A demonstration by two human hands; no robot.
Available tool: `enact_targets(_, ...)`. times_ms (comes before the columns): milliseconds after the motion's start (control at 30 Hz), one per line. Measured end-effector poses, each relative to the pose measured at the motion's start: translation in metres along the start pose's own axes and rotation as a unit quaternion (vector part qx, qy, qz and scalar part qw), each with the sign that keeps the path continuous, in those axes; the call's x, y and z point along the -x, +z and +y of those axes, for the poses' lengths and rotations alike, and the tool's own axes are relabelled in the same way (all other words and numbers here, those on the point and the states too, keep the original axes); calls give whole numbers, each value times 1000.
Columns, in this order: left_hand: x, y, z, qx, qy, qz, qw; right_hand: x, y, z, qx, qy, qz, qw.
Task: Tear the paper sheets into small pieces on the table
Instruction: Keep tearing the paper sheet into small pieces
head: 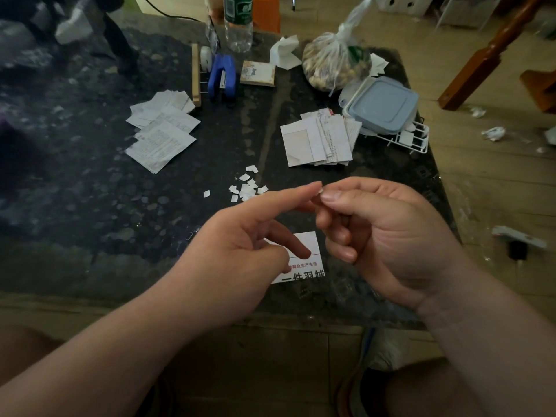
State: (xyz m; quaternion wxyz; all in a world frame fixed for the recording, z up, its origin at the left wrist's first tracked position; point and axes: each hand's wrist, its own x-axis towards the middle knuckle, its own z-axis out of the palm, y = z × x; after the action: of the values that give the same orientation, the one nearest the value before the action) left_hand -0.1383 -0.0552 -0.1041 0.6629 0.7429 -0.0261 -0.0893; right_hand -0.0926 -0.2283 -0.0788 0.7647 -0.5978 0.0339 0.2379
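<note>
Near the table's (90, 206) front edge, the printed sheet (307, 266) lies just under the left hand (240, 260), the nearer one. Its lines run along that edge, and its length is partly hidden. The left forefinger is straight and the others curl over the sheet, grip unclear. The right hand (385, 236) is curled, thumb against forefinger; whether it holds a scrap is too small to tell. Torn pieces (246, 191) lie beyond, toward the centre.

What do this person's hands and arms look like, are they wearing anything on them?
Both forearms are bare as far as the frame shows, with no sleeves in view. The left hand and right hand wear no gloves, rings or watch, and the nails are short.
</note>
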Motion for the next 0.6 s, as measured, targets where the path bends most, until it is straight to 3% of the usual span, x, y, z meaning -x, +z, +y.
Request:
enact_targets(300, -1, 2, -2, 31, 4, -13, 999, 0, 1, 1, 1, 7, 18, 1000)
enact_targets(600, -4, 3, -2, 249, -59, -38, 966, 1, 2, 9, 82, -86, 29, 992)
